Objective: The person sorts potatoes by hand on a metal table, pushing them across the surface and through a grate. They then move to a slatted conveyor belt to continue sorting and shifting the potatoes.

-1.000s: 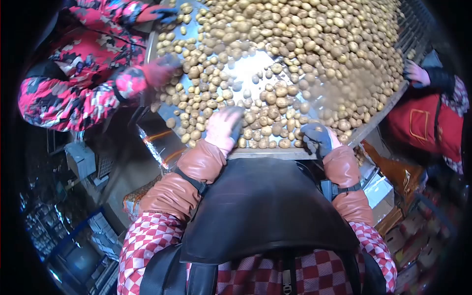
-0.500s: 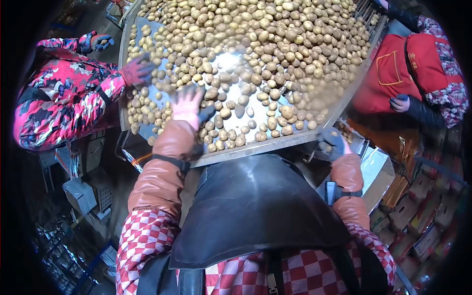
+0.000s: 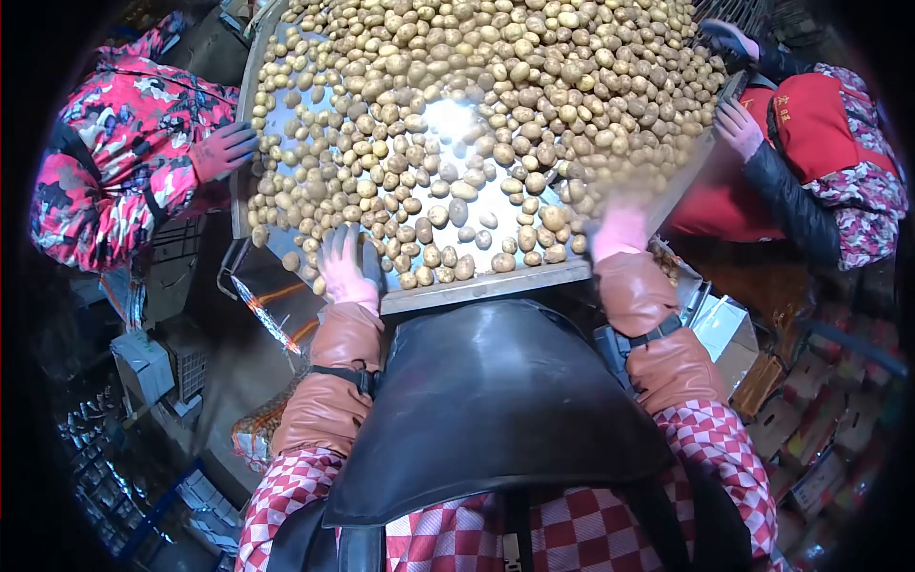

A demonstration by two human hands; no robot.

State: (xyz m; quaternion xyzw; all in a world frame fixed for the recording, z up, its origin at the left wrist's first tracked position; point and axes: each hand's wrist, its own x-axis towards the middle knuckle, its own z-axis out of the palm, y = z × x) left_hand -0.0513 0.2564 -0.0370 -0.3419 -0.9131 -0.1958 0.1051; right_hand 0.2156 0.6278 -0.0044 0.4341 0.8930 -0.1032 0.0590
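Observation:
A broad heap of potatoes covers the metal sorting table, thinning out towards its front edge. My left hand, in a pink glove with dark fingers, rests at the front edge, fingers stretched out. Potatoes lie just right of and beyond it, and none shows in its grasp. At the front right corner, my right hand wears the same kind of glove and reaches over the rim beside more potatoes. Motion smears its fingers, so their grip is hidden.
Co-workers stand on both sides; a gloved hand is at the left rim and another hand at the right. A dark apron covers my front. An open cardboard box and a filled mesh bag sit below the table.
My left hand has drawn back to the front edge. My right hand has risen from below the corner onto the table. The left co-worker's hand has pulled back to the rim.

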